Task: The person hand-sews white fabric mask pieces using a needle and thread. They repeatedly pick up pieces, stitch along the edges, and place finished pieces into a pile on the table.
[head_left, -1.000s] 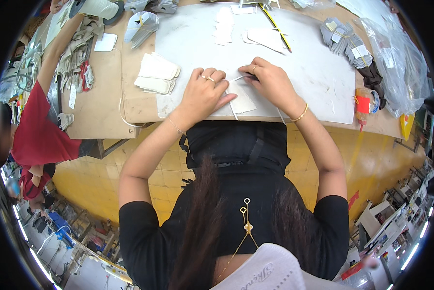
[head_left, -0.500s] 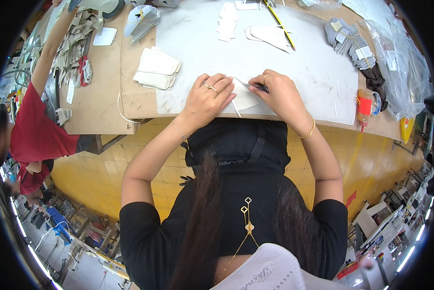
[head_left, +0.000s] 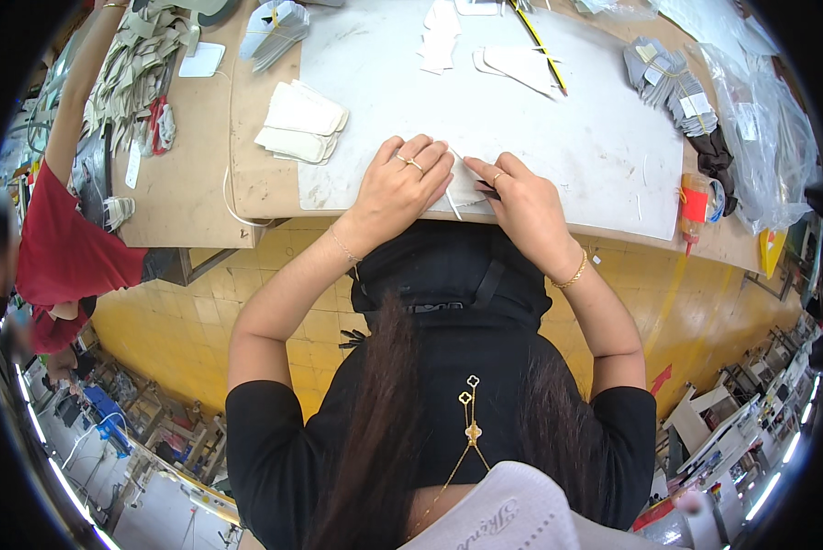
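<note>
At the near edge of the table, my left hand point(head_left: 400, 186) presses down on a small cream cut piece point(head_left: 468, 192) with its fingers close together. Much of that piece is hidden under my hands. A narrow white strip point(head_left: 453, 205) sticks out by my left fingertips toward the table edge. My right hand point(head_left: 528, 203) is closed around a small dark tool point(head_left: 487, 190), perhaps a blade or snips; its kind is too covered to tell. My right index finger reaches almost to the left fingers, over the piece.
Cream pieces are stacked point(head_left: 303, 122) at left, more white pieces point(head_left: 519, 69) lie beyond beside a yellow-black pencil point(head_left: 541, 50). Grey bundles point(head_left: 670, 84), a red-labelled bottle point(head_left: 693, 209) and clear plastic bags point(head_left: 751, 137) are at right. A person in a red sleeve point(head_left: 72, 243) works at left.
My right hand has shifted left and its index finger now stretches toward my left fingertips. Less of the cream piece shows between my hands. The left hand has barely moved.
</note>
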Action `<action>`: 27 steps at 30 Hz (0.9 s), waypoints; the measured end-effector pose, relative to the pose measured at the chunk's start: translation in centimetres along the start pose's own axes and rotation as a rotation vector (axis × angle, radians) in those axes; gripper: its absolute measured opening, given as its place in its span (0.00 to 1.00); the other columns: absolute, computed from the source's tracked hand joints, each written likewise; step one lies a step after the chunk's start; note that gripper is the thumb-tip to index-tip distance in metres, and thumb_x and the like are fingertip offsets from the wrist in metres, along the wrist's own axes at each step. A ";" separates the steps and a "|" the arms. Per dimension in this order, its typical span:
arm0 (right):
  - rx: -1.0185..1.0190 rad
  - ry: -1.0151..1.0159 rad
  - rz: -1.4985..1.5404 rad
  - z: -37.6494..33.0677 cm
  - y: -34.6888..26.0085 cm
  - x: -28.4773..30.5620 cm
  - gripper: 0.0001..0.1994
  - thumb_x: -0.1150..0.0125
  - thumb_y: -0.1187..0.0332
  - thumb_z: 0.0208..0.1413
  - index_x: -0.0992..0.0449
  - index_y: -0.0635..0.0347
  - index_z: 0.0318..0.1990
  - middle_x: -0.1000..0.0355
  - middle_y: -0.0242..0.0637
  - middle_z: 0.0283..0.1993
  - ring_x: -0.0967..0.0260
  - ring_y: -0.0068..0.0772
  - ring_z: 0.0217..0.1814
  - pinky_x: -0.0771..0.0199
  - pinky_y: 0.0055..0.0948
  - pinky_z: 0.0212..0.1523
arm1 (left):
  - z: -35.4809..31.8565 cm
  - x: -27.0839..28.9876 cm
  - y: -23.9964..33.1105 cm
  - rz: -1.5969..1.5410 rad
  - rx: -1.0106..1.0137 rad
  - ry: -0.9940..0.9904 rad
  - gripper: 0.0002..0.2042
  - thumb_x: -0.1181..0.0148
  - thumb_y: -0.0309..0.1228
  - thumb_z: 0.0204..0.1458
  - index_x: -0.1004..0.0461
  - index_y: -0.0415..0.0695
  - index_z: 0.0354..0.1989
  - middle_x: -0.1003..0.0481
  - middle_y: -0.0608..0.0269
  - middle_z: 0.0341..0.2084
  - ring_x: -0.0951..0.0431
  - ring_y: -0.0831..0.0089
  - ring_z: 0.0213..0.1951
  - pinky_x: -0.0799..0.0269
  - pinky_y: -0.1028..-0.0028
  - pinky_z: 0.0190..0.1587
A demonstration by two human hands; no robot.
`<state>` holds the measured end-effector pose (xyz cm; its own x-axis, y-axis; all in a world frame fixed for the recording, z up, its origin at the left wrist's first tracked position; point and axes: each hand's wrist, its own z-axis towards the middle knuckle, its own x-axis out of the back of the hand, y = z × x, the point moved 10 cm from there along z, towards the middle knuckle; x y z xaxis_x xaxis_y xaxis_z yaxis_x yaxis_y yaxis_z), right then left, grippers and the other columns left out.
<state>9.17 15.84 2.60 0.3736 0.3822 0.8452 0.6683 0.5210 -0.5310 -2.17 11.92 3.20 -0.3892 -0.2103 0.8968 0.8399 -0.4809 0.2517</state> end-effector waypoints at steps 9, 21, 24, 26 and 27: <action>0.044 0.010 -0.095 -0.2 -0.3 -0.4 0.23 0.37 0.78 0.52 0.19 0.51 0.56 0.31 0.37 0.36 0.25 0.40 0.31 0.23 0.36 0.33 | 0.0 -0.4 -0.1 0.003 0.008 -0.029 0.19 0.33 0.30 0.54 0.23 0.40 0.54 0.24 0.62 0.48 0.26 0.65 0.53 0.33 0.63 0.54; 0.100 0.018 -0.181 -0.8 -0.5 -0.6 0.20 0.40 0.77 0.52 0.19 0.53 0.54 0.31 0.35 0.37 0.24 0.34 0.31 0.22 0.33 0.30 | -0.9 -1.3 1.2 -0.085 0.006 -0.086 0.21 0.37 0.26 0.56 0.26 0.43 0.59 0.25 0.63 0.57 0.29 0.65 0.63 0.37 0.59 0.64; 0.121 0.086 -0.083 -2.3 0.1 0.6 0.21 0.38 0.80 0.49 0.18 0.53 0.53 0.31 0.34 0.35 0.25 0.35 0.29 0.24 0.33 0.29 | -1.1 -1.7 1.1 -0.076 0.020 -0.121 0.24 0.38 0.26 0.55 0.28 0.44 0.62 0.26 0.65 0.59 0.30 0.66 0.65 0.38 0.58 0.65; 0.133 0.094 -0.072 -3.6 0.4 1.1 0.19 0.38 0.77 0.52 0.17 0.54 0.52 0.33 0.34 0.34 0.26 0.34 0.29 0.24 0.32 0.28 | -1.2 -1.7 1.2 -0.057 0.024 -0.131 0.25 0.37 0.26 0.54 0.29 0.45 0.63 0.26 0.65 0.59 0.29 0.67 0.65 0.39 0.58 0.65; 0.134 0.101 -0.076 -4.1 0.5 1.3 0.18 0.38 0.77 0.51 0.17 0.54 0.51 0.33 0.34 0.34 0.26 0.33 0.28 0.25 0.32 0.28 | -1.1 -1.8 1.2 -0.049 0.026 -0.140 0.25 0.37 0.26 0.54 0.29 0.45 0.63 0.25 0.65 0.58 0.29 0.67 0.64 0.39 0.59 0.65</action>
<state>12.64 13.46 3.63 0.3925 0.2625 0.8815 0.6079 0.6451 -0.4628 -0.87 10.75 1.49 -0.3752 -0.0657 0.9246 0.8313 -0.4652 0.3042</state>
